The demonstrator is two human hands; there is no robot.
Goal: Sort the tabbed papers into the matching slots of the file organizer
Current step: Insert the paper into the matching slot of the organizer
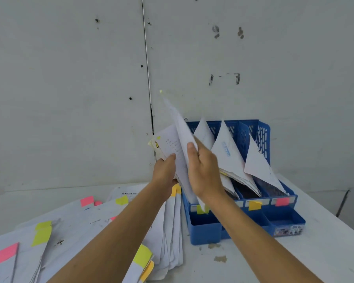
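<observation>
Held tabbed sheets at the leftmost slot of the organizer.

Had loose papers [80,221] fanned across the near left of the desk [315,252], with pink, yellow-green and orange tabs showing. Reached both forearms over them. Gripped a small bundle of sheets [165,142] in the left hand [165,170], thumb pressed on top, just left of the organizer. Pinched a single sheet [179,127] in the right hand [204,170], fingers [193,153] closed on its edge; held it upright and blurred, lower end down at the leftmost slot, in or in front of it not clear. Had the blue file organizer [264,135] toward the far right of the desk by the wall [70,78], fronted left to right by a yellow-green label [201,209], orange label [254,205] and pink label [282,201], with sheets leaning in the slots.
</observation>
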